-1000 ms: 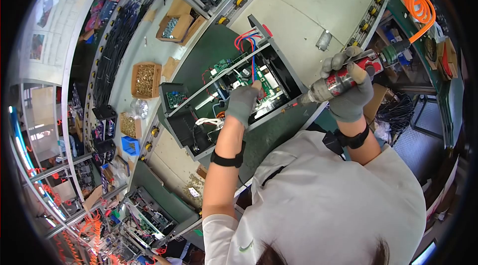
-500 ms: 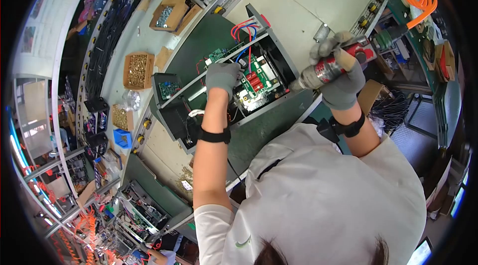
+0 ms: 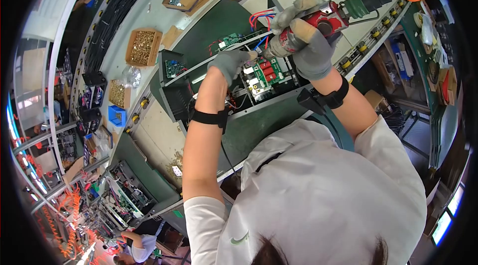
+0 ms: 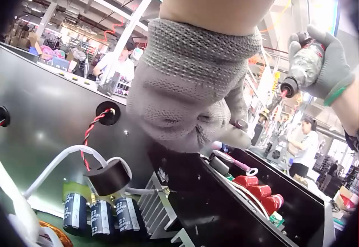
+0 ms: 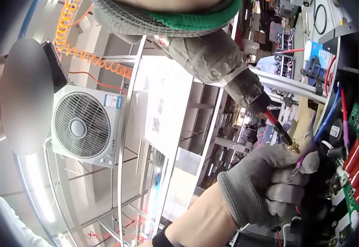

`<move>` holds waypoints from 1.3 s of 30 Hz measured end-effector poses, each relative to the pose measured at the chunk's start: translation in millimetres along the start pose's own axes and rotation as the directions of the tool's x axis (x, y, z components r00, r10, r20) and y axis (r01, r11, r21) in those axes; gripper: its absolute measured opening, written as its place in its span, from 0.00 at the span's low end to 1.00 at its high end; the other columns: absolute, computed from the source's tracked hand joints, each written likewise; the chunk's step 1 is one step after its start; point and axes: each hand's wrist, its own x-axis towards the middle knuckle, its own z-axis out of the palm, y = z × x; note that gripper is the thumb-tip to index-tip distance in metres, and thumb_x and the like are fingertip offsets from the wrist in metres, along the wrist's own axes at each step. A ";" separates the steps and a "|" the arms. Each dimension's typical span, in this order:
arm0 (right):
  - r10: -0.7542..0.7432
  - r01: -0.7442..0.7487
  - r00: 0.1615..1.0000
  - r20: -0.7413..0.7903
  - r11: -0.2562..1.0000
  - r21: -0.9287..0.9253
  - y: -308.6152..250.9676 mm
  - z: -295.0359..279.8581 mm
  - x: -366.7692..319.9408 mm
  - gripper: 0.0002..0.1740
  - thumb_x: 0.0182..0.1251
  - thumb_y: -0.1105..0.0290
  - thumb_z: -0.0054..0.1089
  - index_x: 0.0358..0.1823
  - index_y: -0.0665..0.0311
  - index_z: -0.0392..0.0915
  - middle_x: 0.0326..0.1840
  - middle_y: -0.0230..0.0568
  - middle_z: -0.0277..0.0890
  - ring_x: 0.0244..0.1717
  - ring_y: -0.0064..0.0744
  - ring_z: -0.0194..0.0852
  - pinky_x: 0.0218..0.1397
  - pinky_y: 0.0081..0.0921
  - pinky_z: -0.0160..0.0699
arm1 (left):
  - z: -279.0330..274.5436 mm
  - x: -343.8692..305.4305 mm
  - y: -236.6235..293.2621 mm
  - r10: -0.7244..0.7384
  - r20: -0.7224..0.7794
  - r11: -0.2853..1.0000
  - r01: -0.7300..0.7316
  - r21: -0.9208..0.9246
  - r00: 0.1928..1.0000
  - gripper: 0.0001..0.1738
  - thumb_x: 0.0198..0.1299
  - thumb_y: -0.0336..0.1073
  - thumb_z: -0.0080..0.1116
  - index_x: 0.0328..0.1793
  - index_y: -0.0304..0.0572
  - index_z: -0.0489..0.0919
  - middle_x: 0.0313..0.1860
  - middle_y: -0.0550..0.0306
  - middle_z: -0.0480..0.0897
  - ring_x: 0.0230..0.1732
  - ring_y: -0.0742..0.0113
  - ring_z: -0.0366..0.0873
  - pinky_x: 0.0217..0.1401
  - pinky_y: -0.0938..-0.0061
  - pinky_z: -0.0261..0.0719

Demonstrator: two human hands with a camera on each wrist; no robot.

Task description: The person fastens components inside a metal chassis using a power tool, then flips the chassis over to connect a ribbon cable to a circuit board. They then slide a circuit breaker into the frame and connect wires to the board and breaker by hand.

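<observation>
One bench [image 3: 159,145] is carrying one metal case [image 4: 50,106], open side facing up, presumably for tool access. One power driver [image 3: 323,18] is lying at its 2 o'clock, pointing toward 8. Right hand [image 3: 313,50] is gripping its body, likely bearing the weight; left hand [image 3: 230,66] is curling over the case. Three red cylinders [image 4: 261,191] are sitting at left hand's 3 o'clock. One brass-coloured screw [image 5: 294,147]: left fingertips seemingly pinching it, probably steadying it against the bit [image 5: 277,126].

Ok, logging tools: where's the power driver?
In the head view, the power driver is in the right hand, its nose over the case, right of the left hand.
</observation>
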 end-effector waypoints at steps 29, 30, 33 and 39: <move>0.291 -0.258 0.923 0.253 0.953 -0.157 36.0 2.4 -18.5 0.16 0.49 0.87 0.61 0.41 0.67 0.75 0.33 0.38 0.77 0.32 0.23 0.75 0.30 0.21 0.76 | 19.3 -8.2 20.4 0.218 -0.233 0.610 0.054 0.791 0.948 0.23 0.50 0.52 0.62 0.45 0.43 0.84 0.46 0.49 0.84 0.48 0.55 0.83 0.48 0.66 0.79; 0.298 -0.262 0.923 0.244 0.950 -0.170 36.6 2.7 -18.7 0.16 0.49 0.87 0.61 0.40 0.67 0.75 0.33 0.37 0.77 0.33 0.24 0.76 0.33 0.22 0.77 | 18.2 -6.4 20.4 0.222 -0.217 0.599 0.043 0.800 0.951 0.23 0.50 0.51 0.62 0.45 0.43 0.84 0.46 0.48 0.84 0.48 0.55 0.83 0.48 0.66 0.79; 0.300 -0.260 0.921 0.247 0.948 -0.184 37.7 3.6 -19.3 0.16 0.48 0.88 0.61 0.39 0.67 0.75 0.33 0.37 0.77 0.35 0.25 0.77 0.38 0.24 0.78 | 18.7 -4.3 19.9 0.263 -0.212 0.575 0.024 0.818 0.941 0.23 0.51 0.50 0.62 0.47 0.43 0.84 0.48 0.48 0.84 0.50 0.55 0.82 0.49 0.66 0.79; 0.354 -0.301 0.882 0.310 0.931 -0.208 38.2 -5.5 -18.4 0.13 0.51 0.86 0.59 0.38 0.66 0.74 0.34 0.37 0.77 0.37 0.26 0.77 0.41 0.25 0.78 | 22.5 -13.6 26.4 0.217 -0.254 0.580 0.085 0.810 0.942 0.20 0.52 0.46 0.61 0.48 0.45 0.84 0.49 0.49 0.84 0.51 0.54 0.82 0.49 0.66 0.79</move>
